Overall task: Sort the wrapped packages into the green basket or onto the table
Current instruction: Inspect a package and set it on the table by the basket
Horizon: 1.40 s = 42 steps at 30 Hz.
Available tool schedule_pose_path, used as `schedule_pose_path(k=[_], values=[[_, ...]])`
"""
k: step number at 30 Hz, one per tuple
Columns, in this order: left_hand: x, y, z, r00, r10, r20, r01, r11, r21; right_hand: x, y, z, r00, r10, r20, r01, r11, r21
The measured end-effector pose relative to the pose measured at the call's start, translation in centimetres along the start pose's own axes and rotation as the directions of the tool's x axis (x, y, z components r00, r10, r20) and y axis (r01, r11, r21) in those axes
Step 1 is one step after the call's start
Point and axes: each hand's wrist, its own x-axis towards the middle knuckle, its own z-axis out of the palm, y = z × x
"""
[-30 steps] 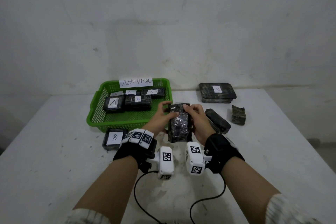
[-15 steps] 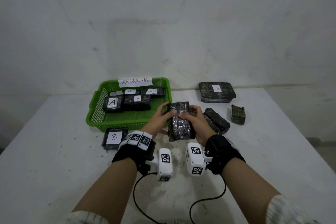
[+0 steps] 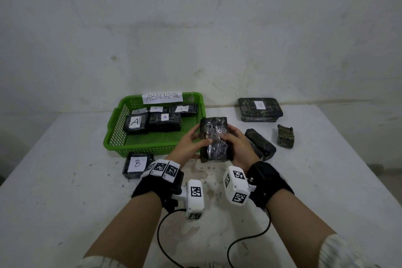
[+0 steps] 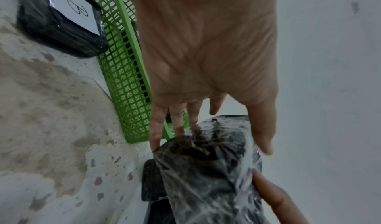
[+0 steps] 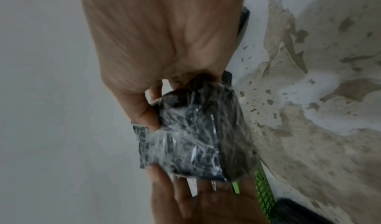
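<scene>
**Halfway through the sort, one bundle in hand**

While both hands work the same item, let's take stock. The left hand (image 3: pixel 188 145) and the right hand (image 3: pixel 236 147) clasp a dark rectangular package wrapped in crinkled clear film (image 3: pixel 215 138), held just above the white, paint-worn table (image 3: pixel 326 180), right beside the near right corner of the green perforated plastic basket (image 3: pixel 152 147). On the left wrist view, fingers curl behind the bundle with the thumb over the front; on the right wrist view, the thumb pinches into the film and the fingers wrap under. No label shows on the face turned up, so my read is they're hunting for one before choosing its destination.

Sorted so far: the basket, tagged with a white paper "ABNORMAL" sign (image 3: pixel 162 97), holds five dark film-wrapped packs marked A (image 3: pixel 164 120). Out on the table lie a flat dark pack with a B label (image 3: pixel 137 164) just in front of the basket, and a larger camouflage-patterned B pack (image 3: pixel 260 109) at the far right.

Left to go, by my judgement: a long dark wrapped block (image 3: pixel 261 144) beside the right hand, and a small mottled green cube-like bundle (image 3: pixel 285 136) near it, neither showing a label from here. Three decisions remain, then, counting this one.
</scene>
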Motion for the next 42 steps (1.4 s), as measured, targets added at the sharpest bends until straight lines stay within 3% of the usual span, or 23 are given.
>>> schedule_pose_path(k=[6, 13, 17, 22, 29, 34, 37, 42], values=[[0.2, -0.1, 0.0, 0.999, 0.035, -0.042, -0.035, 0.999, -0.014, -0.3, 0.3, 0.1, 0.991, 0.075, 0.111, -0.064, 0.992, -0.105], [-0.3, -0.3, 0.3, 0.999, 0.044, 0.030, -0.047, 0.995, 0.085, 0.1, 1.0, -0.3, 0.998, 0.046, 0.035, -0.042, 0.994, -0.105], [-0.5, -0.2, 0.3, 0.998, 0.068, 0.002, -0.068, 0.997, 0.034, 0.0, 0.7, -0.3, 0.991, 0.087, 0.100, -0.073, 0.989, -0.132], [-0.3, -0.4, 0.1, 0.998, 0.046, 0.034, -0.047, 0.999, 0.006, 0.1, 1.0, -0.8, 0.997, 0.053, 0.061, -0.042, 0.986, -0.164], [-0.4, -0.4, -0.1, 0.992, 0.123, -0.040, -0.125, 0.992, -0.029, -0.8, 0.2, -0.6, 0.996, 0.013, 0.085, 0.005, 0.977, -0.212], [0.0, 0.2, -0.6, 0.999, -0.034, -0.011, 0.032, 0.992, -0.123, -0.4, 0.1, -0.9, 0.987, -0.152, -0.055, 0.131, 0.951, -0.281], [-0.1, 0.6, -0.7, 0.998, -0.048, 0.040, 0.055, 0.977, -0.207, -0.5, 0.1, -0.9, 0.986, -0.163, -0.037, 0.142, 0.931, -0.336], [0.6, 0.6, -0.5, 0.989, -0.045, -0.140, 0.035, 0.997, -0.073, -0.9, -0.1, -0.8, 0.998, -0.013, 0.069, 0.042, 0.896, -0.442]])
